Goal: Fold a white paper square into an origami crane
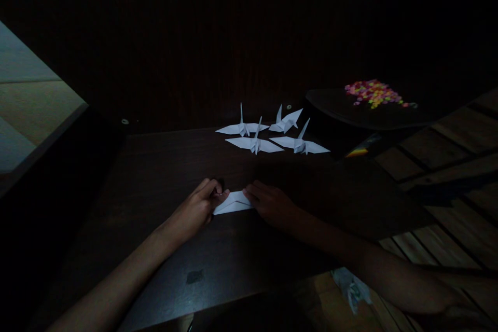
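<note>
A strip of folded white paper lies across the dark table between my two hands, with a crease line showing near its middle. My left hand pinches its left end, thumb on top and fingers curled. On the opposite end, my right hand closes its thumb and fingertips on the paper; the rest of that hand is in shadow. Beyond my hands stand several white origami cranes grouped near the back board, wings spread and necks pointing up.
A dark rounded shelf at the right bears a heap of small colourful pieces. Beneath it is a rainbow-striped item. Wooden slats run along the right, and a crumpled plastic bag lies below the table's front edge.
</note>
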`<state>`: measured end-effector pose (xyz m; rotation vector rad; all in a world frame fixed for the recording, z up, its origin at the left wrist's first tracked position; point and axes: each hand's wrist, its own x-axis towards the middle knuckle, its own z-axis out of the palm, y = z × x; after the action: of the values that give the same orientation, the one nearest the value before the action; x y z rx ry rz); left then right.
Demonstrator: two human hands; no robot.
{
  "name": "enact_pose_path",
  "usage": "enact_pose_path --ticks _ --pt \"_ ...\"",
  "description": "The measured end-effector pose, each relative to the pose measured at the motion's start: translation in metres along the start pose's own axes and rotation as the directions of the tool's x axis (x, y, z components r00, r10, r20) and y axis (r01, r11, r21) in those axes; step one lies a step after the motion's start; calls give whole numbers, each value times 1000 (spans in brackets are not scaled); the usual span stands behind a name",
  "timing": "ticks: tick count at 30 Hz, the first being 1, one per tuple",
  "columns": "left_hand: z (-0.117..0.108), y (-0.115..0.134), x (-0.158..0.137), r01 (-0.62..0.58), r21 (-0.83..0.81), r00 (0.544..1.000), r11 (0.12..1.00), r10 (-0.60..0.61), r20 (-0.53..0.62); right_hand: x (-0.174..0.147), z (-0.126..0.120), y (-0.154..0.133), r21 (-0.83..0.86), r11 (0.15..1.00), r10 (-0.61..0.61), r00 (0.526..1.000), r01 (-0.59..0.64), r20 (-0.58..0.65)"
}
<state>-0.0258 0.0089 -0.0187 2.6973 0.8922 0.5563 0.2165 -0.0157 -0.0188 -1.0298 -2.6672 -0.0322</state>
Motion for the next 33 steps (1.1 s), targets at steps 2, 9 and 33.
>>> enact_pose_path --ticks 2,9,33 --pt "0 -1 1 4 6 1000 1000 -4 4 -1 0 0 -22 1000 -22 1000 22 -9" --pt "-1 2 2 30 -7 1000 1000 -30 -4 -2 0 -2 -88 994 -70 998 69 -6" --pt "-41 15 8 249 -5 948 968 -243 205 -4 -26 -29 -154 943 330 890 -295 316"
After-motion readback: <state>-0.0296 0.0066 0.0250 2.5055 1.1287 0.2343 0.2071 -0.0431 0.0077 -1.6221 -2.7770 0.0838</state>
